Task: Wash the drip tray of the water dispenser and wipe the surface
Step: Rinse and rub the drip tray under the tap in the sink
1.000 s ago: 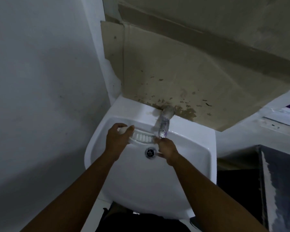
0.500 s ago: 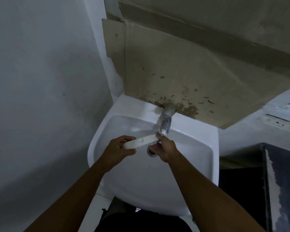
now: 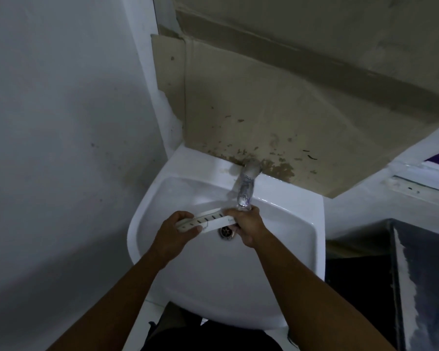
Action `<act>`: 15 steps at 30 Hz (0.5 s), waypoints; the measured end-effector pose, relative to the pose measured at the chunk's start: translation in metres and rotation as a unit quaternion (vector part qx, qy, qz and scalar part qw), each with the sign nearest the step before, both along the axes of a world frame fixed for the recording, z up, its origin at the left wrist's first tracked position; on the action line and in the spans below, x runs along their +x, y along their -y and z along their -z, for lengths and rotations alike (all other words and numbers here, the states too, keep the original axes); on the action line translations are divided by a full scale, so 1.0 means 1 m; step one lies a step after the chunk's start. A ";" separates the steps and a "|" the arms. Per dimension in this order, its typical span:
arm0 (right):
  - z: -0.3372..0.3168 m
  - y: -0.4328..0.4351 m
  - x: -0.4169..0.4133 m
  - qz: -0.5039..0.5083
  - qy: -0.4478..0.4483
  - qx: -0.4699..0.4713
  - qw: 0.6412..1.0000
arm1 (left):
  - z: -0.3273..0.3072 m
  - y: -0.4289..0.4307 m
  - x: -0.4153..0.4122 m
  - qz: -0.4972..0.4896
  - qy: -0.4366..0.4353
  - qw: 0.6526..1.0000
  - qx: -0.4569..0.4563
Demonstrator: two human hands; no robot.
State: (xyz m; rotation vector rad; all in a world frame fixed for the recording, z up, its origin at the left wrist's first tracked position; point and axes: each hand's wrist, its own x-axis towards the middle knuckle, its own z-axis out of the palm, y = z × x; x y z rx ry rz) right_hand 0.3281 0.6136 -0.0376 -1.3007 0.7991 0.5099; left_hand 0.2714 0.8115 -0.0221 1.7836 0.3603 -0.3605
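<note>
Both-hand grip, left hand (image 3: 174, 233) and right hand (image 3: 249, 228) clasping drip tray (image 3: 205, 221) ends, under tap (image 3: 246, 188)

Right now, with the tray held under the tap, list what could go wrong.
1. The wet drip tray is pinched only at its ends by the left hand and right hand; it could slip into the washbasin.
2. Water from the tap lands near the right hand and may splash onto the stained cardboard behind.

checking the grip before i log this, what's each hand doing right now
left hand: closed on the left end of the white slotted plastic drip tray.
right hand: closed on the tray's right end, under the running tap.
</note>
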 end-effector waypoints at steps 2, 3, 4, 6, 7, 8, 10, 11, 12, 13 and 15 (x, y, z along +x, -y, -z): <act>-0.004 0.006 -0.002 -0.018 -0.017 0.016 1.000 | 0.001 0.002 -0.001 0.014 0.013 1.000 0.016; -0.011 0.009 -0.005 -0.033 -0.026 0.028 0.999 | 0.002 0.003 -0.001 0.019 0.014 0.999 0.022; -0.014 0.011 -0.008 -0.057 -0.034 0.033 0.997 | 0.003 0.004 -0.001 0.021 0.013 0.999 0.027; -0.015 0.013 -0.011 -0.092 -0.032 0.033 0.995 | 0.006 0.008 -0.001 0.017 0.009 0.999 0.028; -0.015 0.012 -0.013 -0.108 -0.017 0.027 0.994 | 0.006 0.011 -0.002 0.014 0.009 0.999 0.027; -0.012 0.011 -0.015 -0.122 0.000 0.018 0.992 | 0.006 0.014 -0.003 0.014 0.011 0.999 0.027; -0.006 0.010 -0.018 -0.153 0.020 0.004 0.988 | 0.004 0.019 -0.005 0.014 0.015 0.999 0.029; -0.006 0.010 -0.020 -0.160 0.031 0.000 0.987 | 0.004 0.020 -0.005 0.018 0.015 0.999 0.030; -0.006 0.011 -0.021 -0.167 0.040 -0.010 0.985 | 0.006 0.021 -0.007 0.021 0.014 0.999 0.029; -0.007 0.013 -0.022 -0.170 0.046 -0.024 0.984 | 0.008 0.021 -0.008 0.021 0.011 0.999 0.024; -0.005 0.017 -0.021 -0.169 0.066 -0.057 0.982 | 0.012 0.019 -0.012 0.014 -0.007 1.000 -0.003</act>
